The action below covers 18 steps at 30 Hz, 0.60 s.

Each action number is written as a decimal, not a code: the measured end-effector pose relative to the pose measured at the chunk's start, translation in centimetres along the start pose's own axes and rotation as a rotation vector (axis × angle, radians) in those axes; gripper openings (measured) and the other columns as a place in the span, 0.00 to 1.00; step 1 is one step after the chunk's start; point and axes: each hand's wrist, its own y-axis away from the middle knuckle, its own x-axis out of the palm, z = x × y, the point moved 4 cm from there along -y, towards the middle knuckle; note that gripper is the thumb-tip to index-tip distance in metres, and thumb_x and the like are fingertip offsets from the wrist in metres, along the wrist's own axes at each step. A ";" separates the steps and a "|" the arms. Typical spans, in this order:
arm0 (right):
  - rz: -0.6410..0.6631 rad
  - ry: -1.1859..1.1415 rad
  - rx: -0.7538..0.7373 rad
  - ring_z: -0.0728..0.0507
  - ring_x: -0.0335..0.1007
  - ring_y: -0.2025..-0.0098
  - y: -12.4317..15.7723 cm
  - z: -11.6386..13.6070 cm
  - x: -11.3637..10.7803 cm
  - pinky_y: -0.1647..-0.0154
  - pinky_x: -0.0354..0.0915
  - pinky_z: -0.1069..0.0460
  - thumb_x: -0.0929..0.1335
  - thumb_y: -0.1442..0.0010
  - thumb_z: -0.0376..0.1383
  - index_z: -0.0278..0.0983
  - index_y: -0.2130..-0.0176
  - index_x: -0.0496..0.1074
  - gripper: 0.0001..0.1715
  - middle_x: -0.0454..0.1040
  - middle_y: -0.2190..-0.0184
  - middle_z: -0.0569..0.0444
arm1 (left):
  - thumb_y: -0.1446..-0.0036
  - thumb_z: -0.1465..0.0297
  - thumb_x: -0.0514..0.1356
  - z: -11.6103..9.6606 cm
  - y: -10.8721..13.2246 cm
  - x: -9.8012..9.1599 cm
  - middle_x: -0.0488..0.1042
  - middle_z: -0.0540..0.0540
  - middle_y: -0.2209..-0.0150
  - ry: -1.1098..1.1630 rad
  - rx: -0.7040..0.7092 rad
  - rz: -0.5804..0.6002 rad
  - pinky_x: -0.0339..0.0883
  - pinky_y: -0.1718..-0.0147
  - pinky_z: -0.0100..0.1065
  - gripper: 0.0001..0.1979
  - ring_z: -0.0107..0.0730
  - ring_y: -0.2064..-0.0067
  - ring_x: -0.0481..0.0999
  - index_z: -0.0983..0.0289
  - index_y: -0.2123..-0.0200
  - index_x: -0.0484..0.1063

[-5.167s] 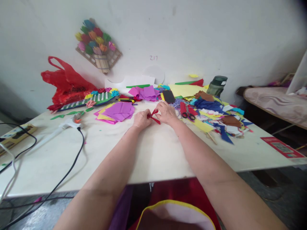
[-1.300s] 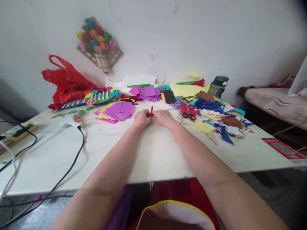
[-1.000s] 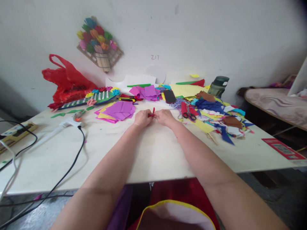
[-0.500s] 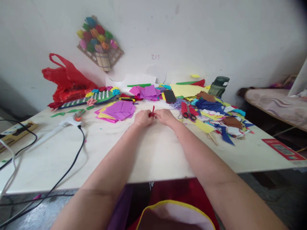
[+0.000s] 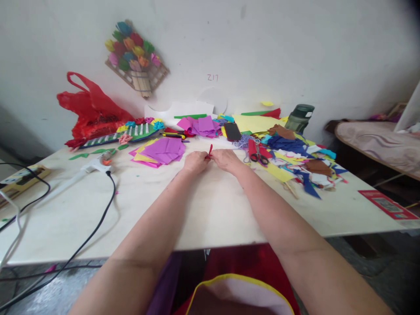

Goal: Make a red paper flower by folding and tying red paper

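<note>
Both hands meet over the middle of the white table, with a small red strip (image 5: 210,149) pinched between them. My left hand (image 5: 196,162) has its fingers closed on the strip's left side. From the right, my right hand (image 5: 225,159) grips the same strip, its fingertips close to those of the left. One end of the strip sticks up above the fingers; the rest is mostly hidden by them. Left of the hands lies a stack of purple and yellow paper (image 5: 164,151). Scissors (image 5: 258,154) rest on red paper to the right.
A white glue gun (image 5: 96,165) with a black cord lies at the left, near a power strip (image 5: 24,179). Along the back are a red bag (image 5: 95,109), a phone (image 5: 232,131) and a green bottle (image 5: 299,118). Colourful scraps (image 5: 305,162) are heaped at the right.
The red strip's upright end leans slightly more to the right, and less red shows between the fingers. Both hands stay in nearly the same place.
</note>
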 end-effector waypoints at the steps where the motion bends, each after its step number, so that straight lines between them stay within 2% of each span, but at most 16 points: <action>1: 0.002 0.002 0.012 0.42 0.70 0.59 0.0 0.0 -0.1 0.64 0.57 0.53 0.56 0.37 0.37 0.37 0.56 0.69 0.17 0.74 0.60 0.47 | 0.44 0.62 0.48 0.0 0.0 0.0 0.75 0.59 0.61 -0.007 -0.002 0.002 0.62 0.63 0.34 0.16 0.39 0.59 0.73 0.61 0.61 0.73; 6: -0.005 -0.081 0.044 0.45 0.70 0.62 0.2 -0.5 -0.4 0.67 0.56 0.54 0.58 0.39 0.38 0.38 0.61 0.72 0.16 0.75 0.64 0.50 | 0.45 0.61 0.49 0.0 -0.1 0.0 0.76 0.58 0.63 -0.036 0.029 0.001 0.61 0.64 0.33 0.16 0.38 0.60 0.73 0.61 0.63 0.74; 10: -0.036 -0.305 -0.006 0.49 0.67 0.69 0.2 -1.7 0.1 0.69 0.55 0.56 0.60 0.42 0.36 0.36 0.64 0.73 0.14 0.74 0.71 0.53 | 0.46 0.62 0.50 -0.1 -0.2 0.0 0.76 0.58 0.64 -0.031 0.100 0.018 0.61 0.65 0.33 0.16 0.40 0.61 0.73 0.61 0.62 0.74; 15: 0.065 -0.673 -0.063 0.52 0.63 0.75 0.2 -2.6 1.4 0.72 0.56 0.57 0.60 0.44 0.37 0.31 0.68 0.72 0.15 0.70 0.78 0.56 | 0.46 0.61 0.49 -0.5 0.0 -0.1 0.76 0.57 0.64 -0.037 0.155 0.105 0.61 0.66 0.31 0.16 0.39 0.61 0.73 0.61 0.64 0.73; 18: 0.079 -0.695 -0.062 0.52 0.61 0.76 0.1 -2.5 1.6 0.72 0.56 0.58 0.60 0.44 0.35 0.31 0.70 0.71 0.13 0.67 0.79 0.57 | 0.46 0.62 0.49 -0.5 0.1 -0.1 0.75 0.57 0.63 -0.027 0.159 0.165 0.61 0.66 0.30 0.16 0.37 0.61 0.73 0.62 0.64 0.72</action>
